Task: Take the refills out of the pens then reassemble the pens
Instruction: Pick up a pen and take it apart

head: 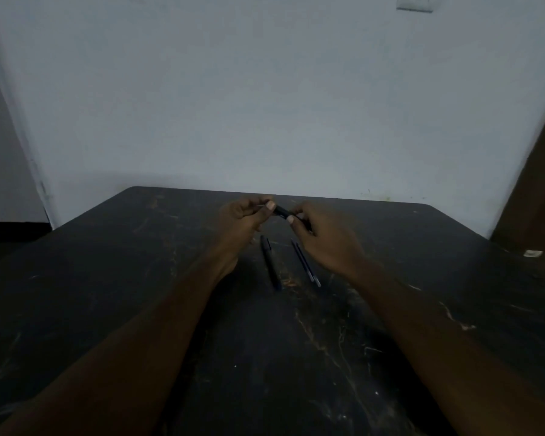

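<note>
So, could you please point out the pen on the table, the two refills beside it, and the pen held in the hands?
Pen on the table (270, 262): head view, middle of its barrel.
Two refills (306, 264): head view, middle of the pair.
Held pen (281, 211): head view, dark barrel between both thumbs.

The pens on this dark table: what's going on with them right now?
A person holds one pen in the air between the left hand and the right hand, gripping an end with each. Below, on the table, lie another pen and two thin refills, side by side.
</note>
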